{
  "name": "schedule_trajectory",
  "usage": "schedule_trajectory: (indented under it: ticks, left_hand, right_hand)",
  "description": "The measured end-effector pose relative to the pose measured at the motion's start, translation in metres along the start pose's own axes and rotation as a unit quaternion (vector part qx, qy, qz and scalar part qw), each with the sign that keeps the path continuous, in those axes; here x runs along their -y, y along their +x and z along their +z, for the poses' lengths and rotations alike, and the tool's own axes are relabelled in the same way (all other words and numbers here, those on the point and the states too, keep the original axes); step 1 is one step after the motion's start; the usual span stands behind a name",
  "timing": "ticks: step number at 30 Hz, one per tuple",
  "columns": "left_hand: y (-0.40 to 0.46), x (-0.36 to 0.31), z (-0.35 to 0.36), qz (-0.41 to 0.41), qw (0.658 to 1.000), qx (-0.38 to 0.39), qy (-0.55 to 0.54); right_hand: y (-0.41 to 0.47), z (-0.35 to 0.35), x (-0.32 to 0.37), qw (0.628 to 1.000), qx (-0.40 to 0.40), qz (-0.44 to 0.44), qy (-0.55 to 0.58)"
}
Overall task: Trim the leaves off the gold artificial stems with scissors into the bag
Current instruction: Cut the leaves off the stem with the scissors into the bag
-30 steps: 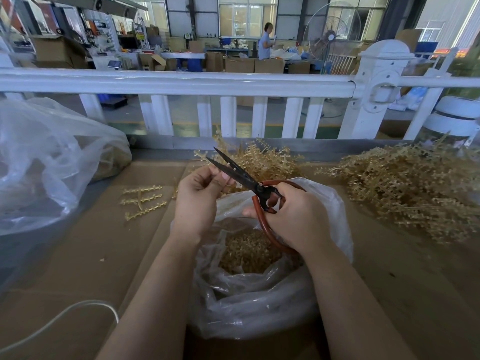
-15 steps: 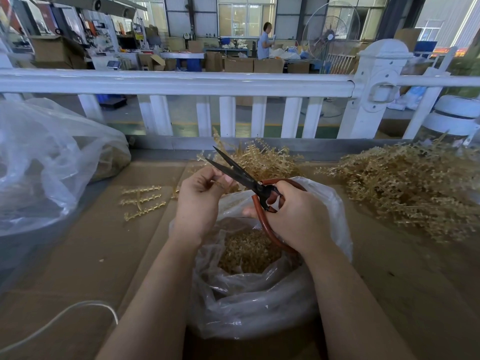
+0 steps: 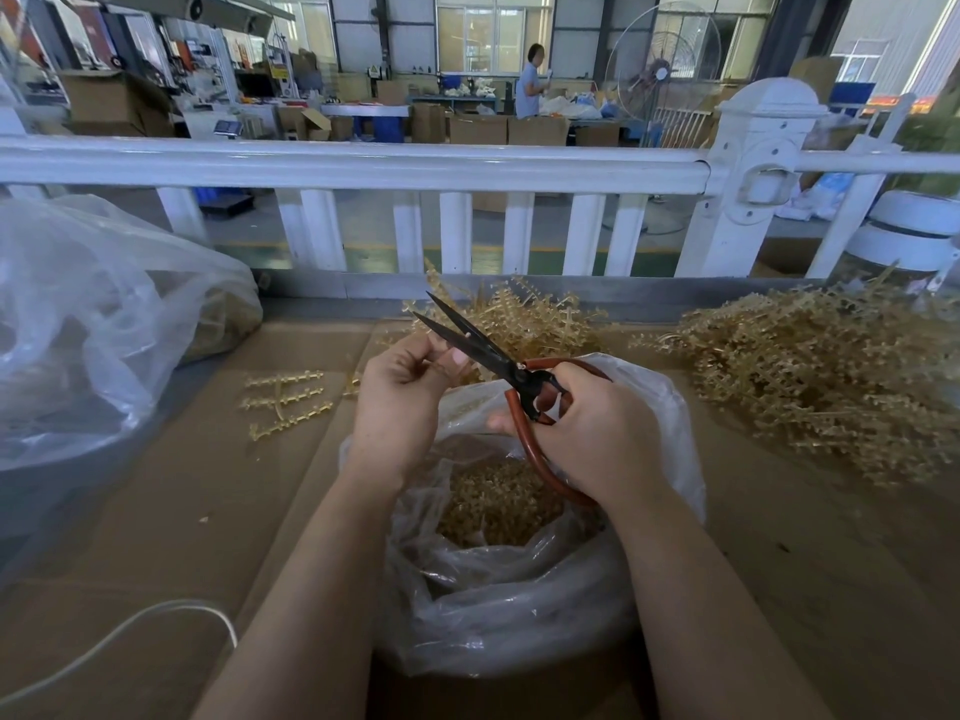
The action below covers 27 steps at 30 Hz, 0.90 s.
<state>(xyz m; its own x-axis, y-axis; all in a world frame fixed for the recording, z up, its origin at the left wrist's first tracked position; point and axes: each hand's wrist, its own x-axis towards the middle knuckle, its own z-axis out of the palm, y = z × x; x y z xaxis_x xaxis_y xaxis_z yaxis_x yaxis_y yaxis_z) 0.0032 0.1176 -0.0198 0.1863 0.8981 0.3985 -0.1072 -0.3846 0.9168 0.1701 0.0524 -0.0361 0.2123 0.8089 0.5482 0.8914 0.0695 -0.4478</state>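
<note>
Since a moment before little had shifted: my left hand point(image 3: 402, 392) still pinched a stem point(image 3: 423, 368) between the parted scissors point(image 3: 483, 350) my right hand point(image 3: 597, 433) gripped, so the cut over the bag point(image 3: 670, 407) at frame center stayed pending.

Place: factory workshop floor | Far: stacked cardboard boxes point(image 3: 478, 128), a standing industrial fan point(image 3: 662, 70), tall windows, a worker at a packing table | Middle: white railing point(image 3: 353, 166) | Near: cardboard-covered worktop point(image 3: 171, 511) with heaps of gold artificial stems point(image 3: 810, 387) at right.
</note>
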Motion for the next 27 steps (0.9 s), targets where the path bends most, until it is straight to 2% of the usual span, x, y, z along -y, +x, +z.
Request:
schedule_trajectory:
  ticks: [13,20,24,27]
  left_hand:
    - [-0.002,-0.002,0.001,-0.013,1.0,-0.011,-0.009]
    - [-0.004,-0.003,0.005,-0.082,0.996,0.005,-0.04]
    - [-0.008,-0.005,0.01,-0.079,0.995,0.048,-0.027]
    - [-0.008,-0.006,0.011,-0.079,0.995,0.058,-0.021]
  right_hand:
    - [0.001,0.001,0.001,0.999,0.006,0.001,0.032]
    - [0.004,0.004,0.003,0.978,0.039,0.084,0.188]
    - [0.007,0.004,0.003,0.952,0.047,0.107,0.283]
    - [0.009,0.005,0.004,0.944,0.038,0.123,0.305]
